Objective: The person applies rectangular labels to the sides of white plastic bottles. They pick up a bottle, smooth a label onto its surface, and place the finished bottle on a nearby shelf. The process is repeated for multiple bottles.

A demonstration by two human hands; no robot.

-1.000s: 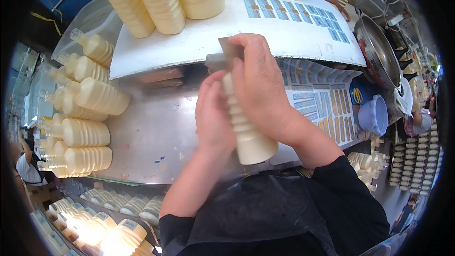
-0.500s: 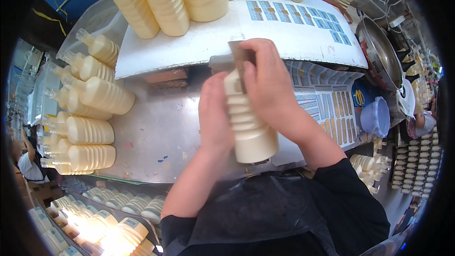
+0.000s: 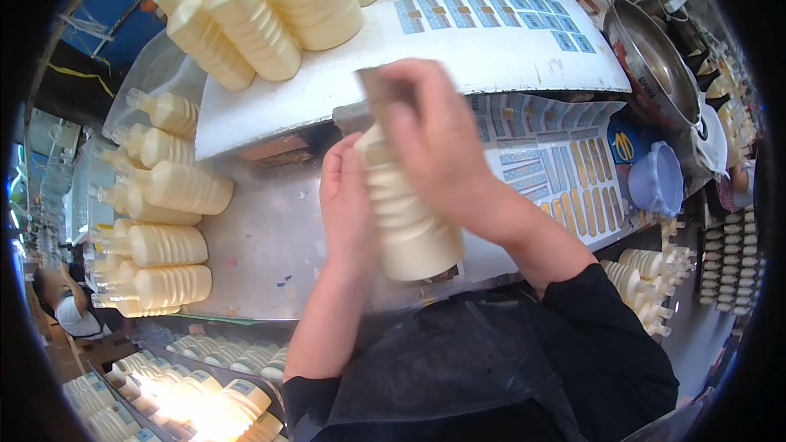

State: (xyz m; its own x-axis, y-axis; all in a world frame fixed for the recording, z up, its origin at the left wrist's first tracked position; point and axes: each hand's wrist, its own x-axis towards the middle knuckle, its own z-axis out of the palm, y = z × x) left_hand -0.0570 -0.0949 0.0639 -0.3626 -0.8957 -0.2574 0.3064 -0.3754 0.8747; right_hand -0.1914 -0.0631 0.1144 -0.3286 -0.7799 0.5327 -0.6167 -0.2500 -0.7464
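Over the work table, a cream ribbed bottle (image 3: 417, 245) is held at a tilt, its base toward me. My left hand (image 3: 345, 184) is closed around its left side near the shoulder. In my right hand (image 3: 430, 139) is a thin, stiff-looking grey-brown piece (image 3: 374, 90), lying against the upper part of the bottle. That hand is blurred, and what the piece is made of cannot be made out. The bottle's neck is hidden behind the piece and the fingers.
Cream bottles (image 3: 168, 245) lie stacked at the left, and others (image 3: 246, 24) stand on the white board (image 3: 327, 86). Sticker sheets (image 3: 573, 172) cover the table's right side, near a lavender bucket (image 3: 655, 180) and a large metal pan (image 3: 655, 57). Another person (image 3: 78, 311) is at far left.
Both hands and the bottle have shifted left in the picture, and the bottle leans more. Its clear neck, visible before, is now covered. The surroundings have shifted slightly with the head.
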